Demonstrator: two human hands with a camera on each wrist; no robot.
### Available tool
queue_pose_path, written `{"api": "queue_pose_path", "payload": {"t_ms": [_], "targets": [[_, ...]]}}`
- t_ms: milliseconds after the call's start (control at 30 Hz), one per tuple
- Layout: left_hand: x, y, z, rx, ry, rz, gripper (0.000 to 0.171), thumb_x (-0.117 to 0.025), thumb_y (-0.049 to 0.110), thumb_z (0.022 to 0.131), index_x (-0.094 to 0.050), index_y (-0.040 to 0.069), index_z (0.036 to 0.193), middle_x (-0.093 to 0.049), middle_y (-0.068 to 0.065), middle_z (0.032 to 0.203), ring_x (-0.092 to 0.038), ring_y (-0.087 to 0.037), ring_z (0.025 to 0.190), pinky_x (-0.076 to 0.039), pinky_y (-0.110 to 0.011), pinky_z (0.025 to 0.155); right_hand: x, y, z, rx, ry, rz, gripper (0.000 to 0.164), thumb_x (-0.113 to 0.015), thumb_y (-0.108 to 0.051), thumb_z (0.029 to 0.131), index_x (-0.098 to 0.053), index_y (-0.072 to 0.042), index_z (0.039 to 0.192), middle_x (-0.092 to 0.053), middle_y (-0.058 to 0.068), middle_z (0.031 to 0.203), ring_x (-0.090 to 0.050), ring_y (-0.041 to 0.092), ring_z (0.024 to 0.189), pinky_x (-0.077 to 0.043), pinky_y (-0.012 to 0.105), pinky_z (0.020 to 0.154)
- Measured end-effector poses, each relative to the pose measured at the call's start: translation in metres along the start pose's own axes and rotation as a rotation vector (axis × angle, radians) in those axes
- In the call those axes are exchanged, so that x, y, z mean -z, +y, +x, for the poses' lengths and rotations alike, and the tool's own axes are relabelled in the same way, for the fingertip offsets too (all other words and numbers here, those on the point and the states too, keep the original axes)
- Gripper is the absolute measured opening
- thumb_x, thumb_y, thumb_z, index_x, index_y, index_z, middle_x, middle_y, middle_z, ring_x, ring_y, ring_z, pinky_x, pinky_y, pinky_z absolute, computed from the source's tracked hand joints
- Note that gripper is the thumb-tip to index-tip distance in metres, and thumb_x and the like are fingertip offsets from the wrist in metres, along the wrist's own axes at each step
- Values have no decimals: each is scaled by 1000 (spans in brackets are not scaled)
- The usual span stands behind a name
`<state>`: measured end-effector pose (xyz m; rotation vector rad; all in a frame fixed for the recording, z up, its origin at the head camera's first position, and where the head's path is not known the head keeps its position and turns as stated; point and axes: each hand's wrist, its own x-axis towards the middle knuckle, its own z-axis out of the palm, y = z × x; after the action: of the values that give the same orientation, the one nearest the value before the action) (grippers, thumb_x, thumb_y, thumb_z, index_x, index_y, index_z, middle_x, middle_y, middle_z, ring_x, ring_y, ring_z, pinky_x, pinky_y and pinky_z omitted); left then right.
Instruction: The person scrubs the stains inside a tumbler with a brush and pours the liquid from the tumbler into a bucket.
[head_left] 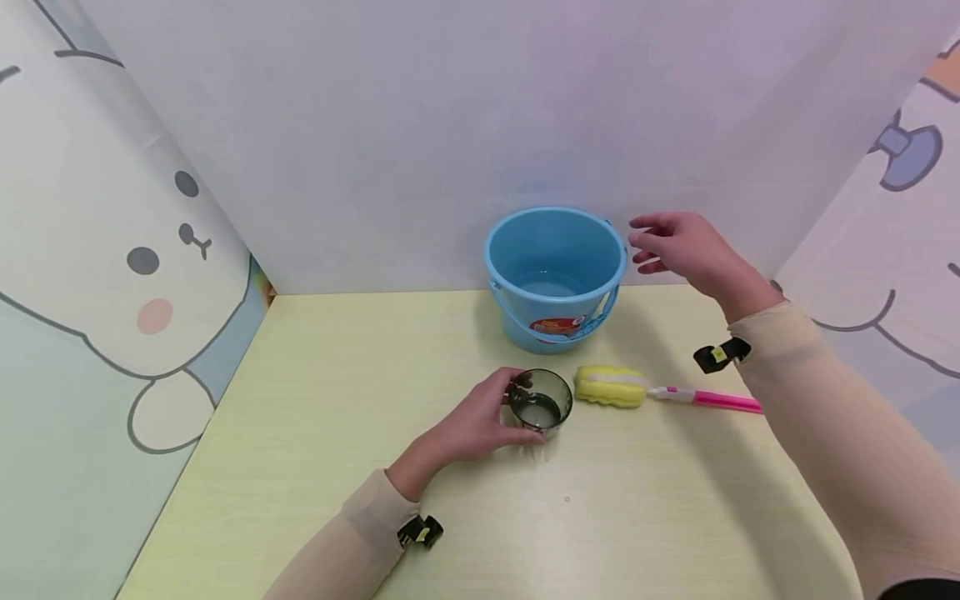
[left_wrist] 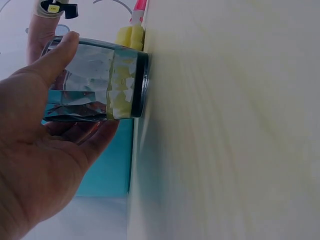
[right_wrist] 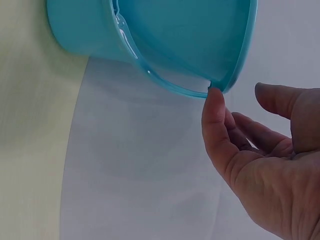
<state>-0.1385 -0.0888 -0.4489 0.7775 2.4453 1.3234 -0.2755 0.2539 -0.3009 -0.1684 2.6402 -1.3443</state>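
Note:
My left hand (head_left: 480,423) holds a dark, see-through drinking glass (head_left: 558,421) low over the table, thumb on one side and fingers round the other. In the left wrist view the glass (left_wrist: 90,65) has a faceted lower wall, its base right at the tabletop. A light blue plastic bucket (head_left: 513,315) with a red label stands just behind it, its handle hanging down in front. Beside the bucket's right rim, my right hand (head_left: 686,246) is raised with loosely bent fingers and holds nothing. In the right wrist view a fingertip overlaps the handle's end (right_wrist: 197,93).
A bottle brush with a yellow sponge head (head_left: 611,387) and a pink handle (head_left: 720,401) lies right of the glass, partly under my right forearm. Behind the pale wooden table (head_left: 337,375) rises a plain wall (head_left: 360,150). Cartoon-printed panels (head_left: 97,250) flank both sides.

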Motion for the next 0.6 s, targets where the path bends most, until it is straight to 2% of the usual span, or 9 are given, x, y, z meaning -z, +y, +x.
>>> {"api": "queue_pose_path", "payload": {"t_ms": [233, 600], "targets": [[1, 1, 0, 5, -3, 3, 89, -94, 36, 83, -44, 11, 153, -57, -2, 143, -56, -20, 131, -49, -36, 110, -2, -1, 9, -8, -18, 17, 58, -57, -32, 112, -45, 3, 157, -56, 25, 147, -63, 44, 123, -62, 32, 90], [2, 3, 0, 11, -7, 1, 88, -94, 34, 83, -44, 10, 152, -57, -3, 143, -56, -20, 130, -50, -36, 110, -9, -6, 18, -14, -24, -14, 53, -56, -30, 112, -50, 1, 154, -62, 25, 140, -68, 35, 115, -60, 40, 96]]}}
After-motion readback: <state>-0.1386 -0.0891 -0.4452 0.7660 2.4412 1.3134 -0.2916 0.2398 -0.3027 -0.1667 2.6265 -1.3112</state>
